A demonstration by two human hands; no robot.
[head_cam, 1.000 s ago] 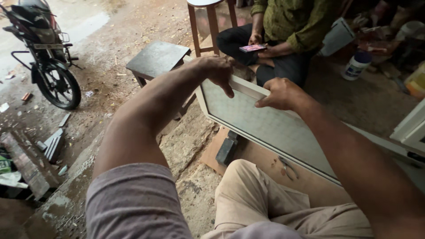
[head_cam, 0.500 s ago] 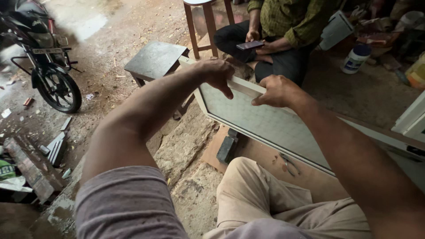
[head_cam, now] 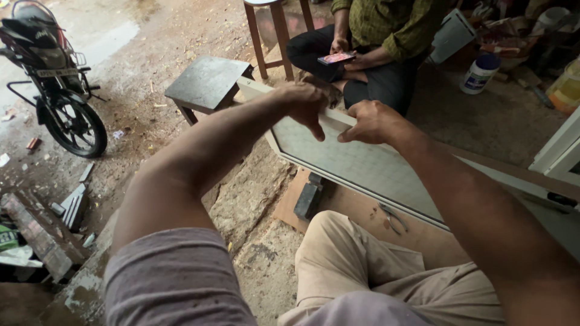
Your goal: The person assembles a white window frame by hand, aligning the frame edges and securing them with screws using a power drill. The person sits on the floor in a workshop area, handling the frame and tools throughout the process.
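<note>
Head view: both hands (head_cam: 338, 111) on white-framed panel (head_cam: 356, 166).

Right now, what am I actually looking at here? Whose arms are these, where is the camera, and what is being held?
There is no machine here. The camera sits on a person's head and looks down, so the two bare arms reaching away from you are that person's own. Their left hand and right hand both rest on the top edge of a white-framed panel with a pale, finely gridded sheet inside; it stands tilted on its edge. Below it, on the ground, lie a piece of cardboard, a dark block and a pair of pliers. A low dark stool stands behind the panel, and a motorcycle is parked at left. Opposite sits another person, holding a phone.
</note>
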